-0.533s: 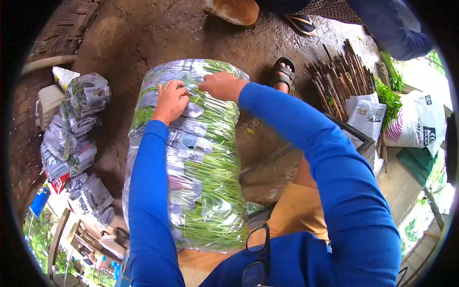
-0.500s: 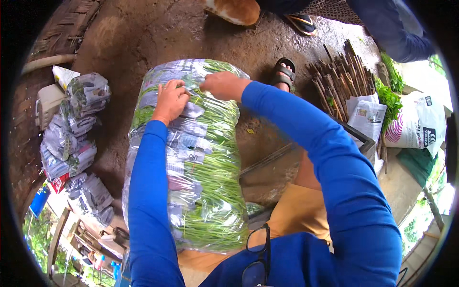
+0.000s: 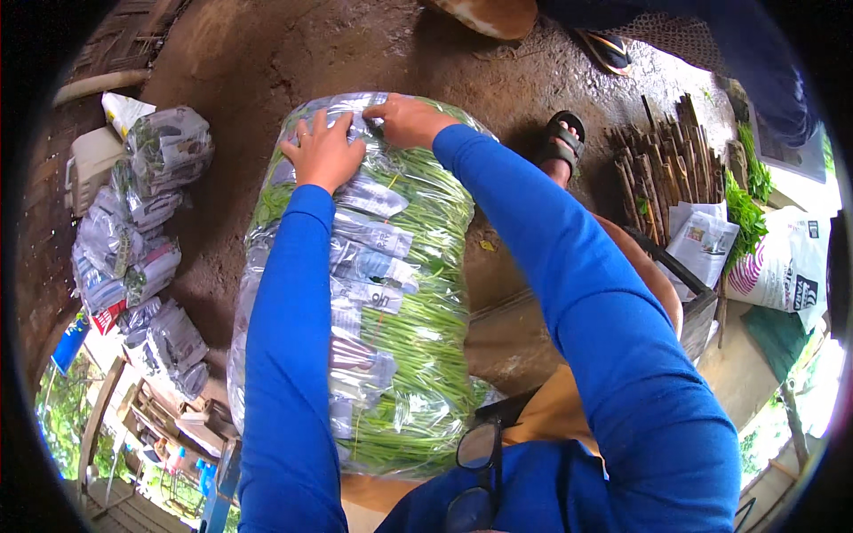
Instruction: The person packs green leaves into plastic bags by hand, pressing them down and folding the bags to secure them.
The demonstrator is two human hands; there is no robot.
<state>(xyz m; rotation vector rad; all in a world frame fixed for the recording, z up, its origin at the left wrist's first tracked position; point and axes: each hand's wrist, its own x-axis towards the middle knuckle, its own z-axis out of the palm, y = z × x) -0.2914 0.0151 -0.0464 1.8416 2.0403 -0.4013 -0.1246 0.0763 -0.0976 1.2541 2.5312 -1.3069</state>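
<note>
A large clear plastic bag [image 3: 413,329] lies lengthwise in front of me, packed with long green stems in bundles wrapped with printed paper. My left hand [image 3: 324,151] presses on its upper part with fingers spread. Just to the right, near the bag's far end, my right hand [image 3: 400,124] has its fingers curled onto the plastic, gripping it. My blue sleeves cross both sides of the bag.
Smaller plastic-wrapped bundles [image 3: 164,338] pile up at left beside a beige jug [image 3: 89,164]. At right are bamboo sticks [image 3: 662,178], loose greens [image 3: 742,226] and a white sack [image 3: 777,262]. Another person's sandalled foot [image 3: 604,49] and a brown-and-white shape [image 3: 480,18] are above.
Both hands have moved up toward the bag's far end, and my left fingers are more spread. The view has shifted slightly, showing my right leg more.
</note>
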